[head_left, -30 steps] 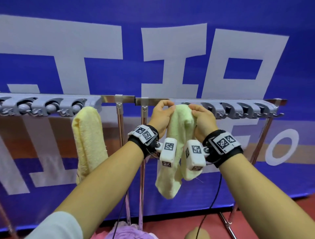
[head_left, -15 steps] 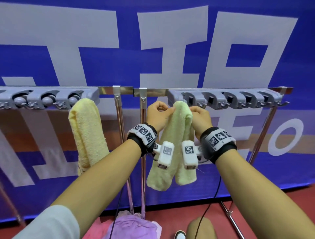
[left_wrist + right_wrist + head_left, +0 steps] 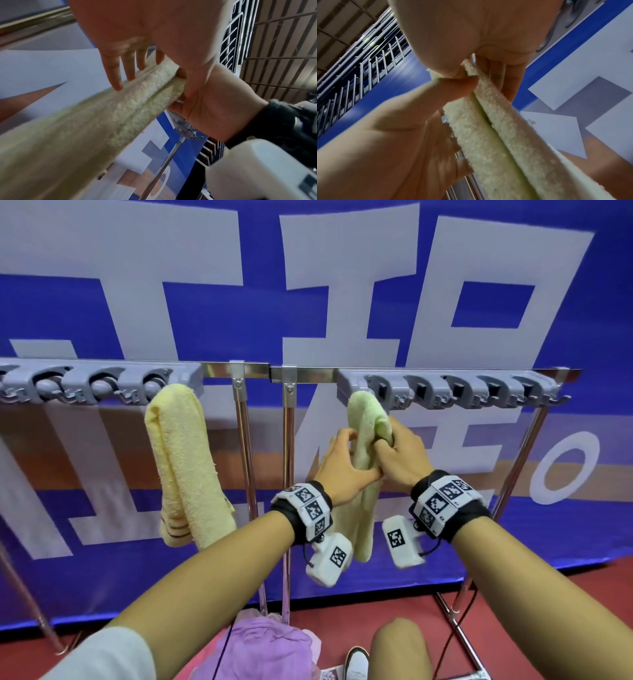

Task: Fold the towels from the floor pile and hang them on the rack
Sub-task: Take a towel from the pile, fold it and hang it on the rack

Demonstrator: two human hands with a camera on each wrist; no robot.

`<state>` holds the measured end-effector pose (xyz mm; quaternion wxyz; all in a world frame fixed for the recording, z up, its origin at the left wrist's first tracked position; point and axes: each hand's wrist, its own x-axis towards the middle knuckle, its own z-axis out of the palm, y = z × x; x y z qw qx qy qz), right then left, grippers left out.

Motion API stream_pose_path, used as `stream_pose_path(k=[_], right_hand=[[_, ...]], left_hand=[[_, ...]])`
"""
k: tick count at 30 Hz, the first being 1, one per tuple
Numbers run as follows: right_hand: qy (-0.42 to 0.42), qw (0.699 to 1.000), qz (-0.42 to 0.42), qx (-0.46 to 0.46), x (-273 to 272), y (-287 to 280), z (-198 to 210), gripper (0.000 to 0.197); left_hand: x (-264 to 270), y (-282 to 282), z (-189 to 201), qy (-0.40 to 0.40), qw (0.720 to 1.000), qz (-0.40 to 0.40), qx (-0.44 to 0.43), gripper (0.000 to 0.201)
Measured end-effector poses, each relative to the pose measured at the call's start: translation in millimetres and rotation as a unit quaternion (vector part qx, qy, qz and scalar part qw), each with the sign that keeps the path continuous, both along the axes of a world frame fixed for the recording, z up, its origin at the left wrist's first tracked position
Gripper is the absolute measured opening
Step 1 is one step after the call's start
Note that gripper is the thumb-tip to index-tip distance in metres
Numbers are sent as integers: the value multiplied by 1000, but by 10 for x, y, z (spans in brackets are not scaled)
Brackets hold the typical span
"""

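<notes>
A folded pale green towel point(image 3: 364, 419) hangs from the leftmost clip of the right grey clip holder point(image 3: 445, 392) on the metal rack point(image 3: 253, 369). Both hands hold it a little below its top. My left hand point(image 3: 342, 463) has its fingers behind the towel and its thumb across the front. My right hand point(image 3: 400, 457) curls round the towel's right edge. In the left wrist view my left hand point(image 3: 145, 27) lies along the towel point(image 3: 102, 121). The right wrist view shows my right hand point(image 3: 471, 27) gripping the towel point(image 3: 488, 128) just above the left thumb.
A folded yellow towel point(image 3: 181, 460) hangs from the left holder's last clip. Several clips to the right of the green towel hold nothing. A purple towel point(image 3: 267, 648) lies on the red floor below, beside my knee point(image 3: 400, 645) and shoe point(image 3: 356, 662). A blue banner stands behind.
Both hands have slid down from the green towel's top at the rack to a grip lower on it. The towel's top now stays up at the clip.
</notes>
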<state>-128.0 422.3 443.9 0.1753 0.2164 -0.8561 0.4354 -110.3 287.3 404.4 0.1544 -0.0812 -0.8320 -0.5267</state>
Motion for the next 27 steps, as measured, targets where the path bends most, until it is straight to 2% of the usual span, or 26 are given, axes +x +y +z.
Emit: stream_pose_path(k=[6, 12, 17, 20, 23, 27], right_hand=[[27, 997, -50, 56, -59, 29, 37, 35], [34, 983, -84, 161, -95, -54, 169, 30], [68, 983, -139, 103, -142, 36, 350, 42], [55, 977, -153, 136, -159, 60, 307, 32], [1, 968, -144, 203, -133, 65, 180, 13], [-24, 970, -108, 215, -85, 33, 105, 9]], left_hand=[[-13, 121, 183, 23, 997, 71, -29, 60], [-53, 157, 206, 44, 993, 89, -58, 72], [-89, 81, 490, 123, 985, 120, -25, 61], [-152, 95, 589, 134, 983, 126, -11, 59], [-144, 107, 514, 106, 988, 113, -17, 68], [-56, 94, 291, 87, 991, 94, -25, 77]])
